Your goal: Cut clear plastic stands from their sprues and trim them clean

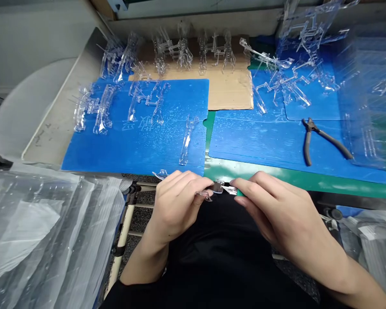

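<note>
My left hand (176, 201) is closed around a clear plastic part (218, 187), whose ends stick out on both sides of the fingers. Between thumb and fingers, my right hand (273, 201) pinches a small knife (230, 190) with a pale blade and a bit of green at its grip. The blade points left and its tip is at the end of the plastic part; whether it touches, I cannot tell. Both hands are just off the table's front edge. A single clear plastic piece (187, 141) lies on the blue sheet (141, 150) beyond my left hand.
Grey-handled side cutters (312, 126) lie on the right blue sheet (244, 135). Several clear moulded parts on sprues (148, 98) are spread along the back and left, some over cardboard (228, 92). Clear trays (369, 98) stand far right. Plastic bags (45, 231) hang at lower left.
</note>
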Tool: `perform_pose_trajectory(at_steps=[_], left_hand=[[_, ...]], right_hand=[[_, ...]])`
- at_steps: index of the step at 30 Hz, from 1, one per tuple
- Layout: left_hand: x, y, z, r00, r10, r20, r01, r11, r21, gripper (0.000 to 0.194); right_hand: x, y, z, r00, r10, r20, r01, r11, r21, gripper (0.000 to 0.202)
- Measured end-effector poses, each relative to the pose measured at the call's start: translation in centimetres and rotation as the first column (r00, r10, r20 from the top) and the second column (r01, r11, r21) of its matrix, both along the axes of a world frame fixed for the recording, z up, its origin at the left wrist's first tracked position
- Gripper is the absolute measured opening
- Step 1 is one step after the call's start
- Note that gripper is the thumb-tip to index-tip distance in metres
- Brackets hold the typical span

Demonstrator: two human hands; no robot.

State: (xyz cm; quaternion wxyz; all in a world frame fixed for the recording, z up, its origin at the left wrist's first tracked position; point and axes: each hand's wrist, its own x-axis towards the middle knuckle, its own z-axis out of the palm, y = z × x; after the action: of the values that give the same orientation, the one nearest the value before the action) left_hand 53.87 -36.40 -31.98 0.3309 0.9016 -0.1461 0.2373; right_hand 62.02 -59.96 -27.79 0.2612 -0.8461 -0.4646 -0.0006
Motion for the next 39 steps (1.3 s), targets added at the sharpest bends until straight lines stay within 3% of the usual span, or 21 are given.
perform_pose_trajectory(at_steps=[16,25,29,34,39], left_hand=[[0.1,0.2,-0.2,1.000,0.010,0.001,-0.010,1.000,0.019,0.009],[-0.1,-0.7,0.4,0.993,-0.093,-0.073,0.086,0.991,-0.104,0.008],[0.3,-1.0,-0.2,0.969,-0.210,-0.127,0.165,0.940,-0.297,0.009],[0.5,-0.8,-1.0,0.960,-0.235,-0.153,0.139,0.873,-0.467,0.013],[0.3,-0.9,-1.5,0.892,-0.375,-0.254,0.125,0.743,-0.658,0.039]], right_hand=[[0.4,-0.3,0.0,0.988,0.016,-0.153,-0.015,1.000,0.010,0.020],[2.1,-0.2,-1.9,0.986,-0.086,-0.141,0.090,0.996,0.025,0.022],[2.3,-0.4,-2.0,0.973,-0.052,-0.226,0.076,0.992,0.102,0.024],[1.8,-0.8,-1.4,0.962,0.002,-0.272,0.037,0.990,0.139,0.030],[1.3,-0.7,-1.3,0.975,0.028,-0.219,-0.003,0.994,0.111,0.030]])
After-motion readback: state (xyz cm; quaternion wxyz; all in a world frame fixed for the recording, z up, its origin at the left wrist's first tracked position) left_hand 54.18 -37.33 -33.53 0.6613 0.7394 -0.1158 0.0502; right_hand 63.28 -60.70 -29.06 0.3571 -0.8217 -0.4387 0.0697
